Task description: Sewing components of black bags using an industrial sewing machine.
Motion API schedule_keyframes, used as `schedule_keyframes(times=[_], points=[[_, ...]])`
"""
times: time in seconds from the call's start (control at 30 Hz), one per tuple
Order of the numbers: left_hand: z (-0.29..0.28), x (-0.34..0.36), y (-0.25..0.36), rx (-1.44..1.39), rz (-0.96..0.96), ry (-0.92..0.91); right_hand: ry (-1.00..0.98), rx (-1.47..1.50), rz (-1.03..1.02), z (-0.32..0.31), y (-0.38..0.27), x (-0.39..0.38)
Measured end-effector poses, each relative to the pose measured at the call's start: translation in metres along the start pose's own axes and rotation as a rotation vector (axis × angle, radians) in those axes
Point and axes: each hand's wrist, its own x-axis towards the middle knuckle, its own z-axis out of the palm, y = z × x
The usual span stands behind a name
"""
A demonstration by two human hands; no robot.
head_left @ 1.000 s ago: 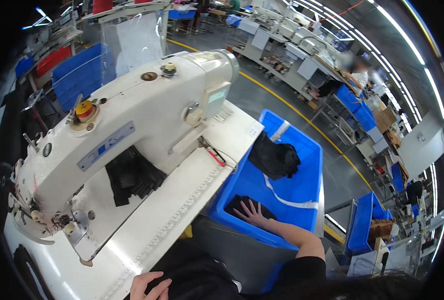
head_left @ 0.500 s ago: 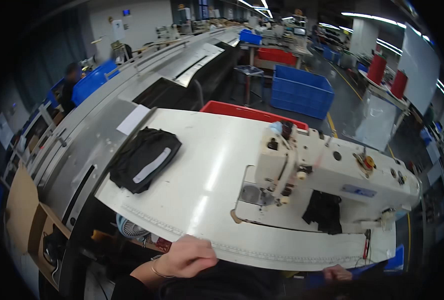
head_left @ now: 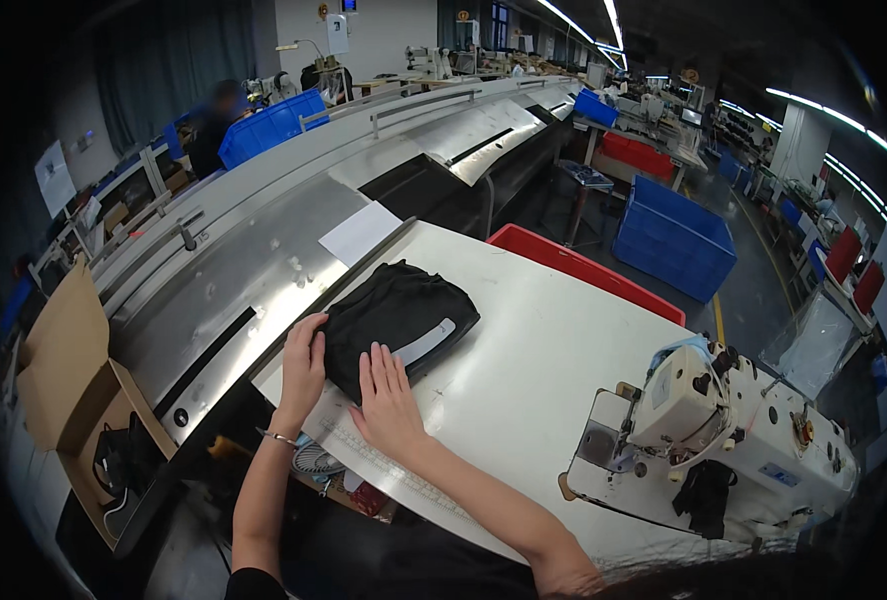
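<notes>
A folded stack of black fabric point(head_left: 389, 310) lies on the left end of the white sewing table point(head_left: 524, 400). A pale grey-white strip point(head_left: 426, 343) rests on top, along the side nearer me. Against the left edge of the stack is my left hand point(head_left: 304, 365), its fingers stretched out and a bracelet at the wrist. My right hand point(head_left: 389, 400) lies flat with extended fingers at the stack's near edge, close to the strip. Neither hand grips the cloth.
The sewing machine point(head_left: 704, 410) stands on the table's right, with a black cloth piece point(head_left: 706, 497) beside it. An open cardboard box point(head_left: 129, 400) sits at left. Beyond the table are a red bin point(head_left: 584, 270), a blue crate point(head_left: 674, 240) and a metal-topped counter point(head_left: 254, 250).
My view has turned left. Both hands have come from the table's near edge to the black fabric stack. My left hand has gone from curled to outstretched.
</notes>
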Motion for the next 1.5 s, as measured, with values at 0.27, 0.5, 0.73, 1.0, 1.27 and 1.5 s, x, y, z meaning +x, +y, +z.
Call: schedule_keyframes(times=[0.27,0.5,0.73,1.0,1.27,1.5], points=[[0.028,-0.004,-0.015,-0.109,-0.015,-0.427,0.031,1.829,0.967,-0.016,0.067,0.016],[0.019,0.010,-0.027,0.303,-0.047,-0.684,0.830,1.675,0.443,-0.222,0.118,0.036],[-0.003,0.017,0.076,0.177,0.182,-0.047,0.598,1.400,0.686,-0.251,0.046,0.014],[0.035,-0.084,0.213,0.237,0.780,-0.355,0.459,1.910,1.103,-0.214,0.008,-0.077],[0.104,-0.072,0.169,-0.453,0.111,-0.955,0.342,1.605,1.304,-0.208,0.043,-0.175],[0.090,-0.041,0.198,-0.295,0.364,-0.722,-0.316,-0.454,-0.255,-0.212,0.029,-0.160]])
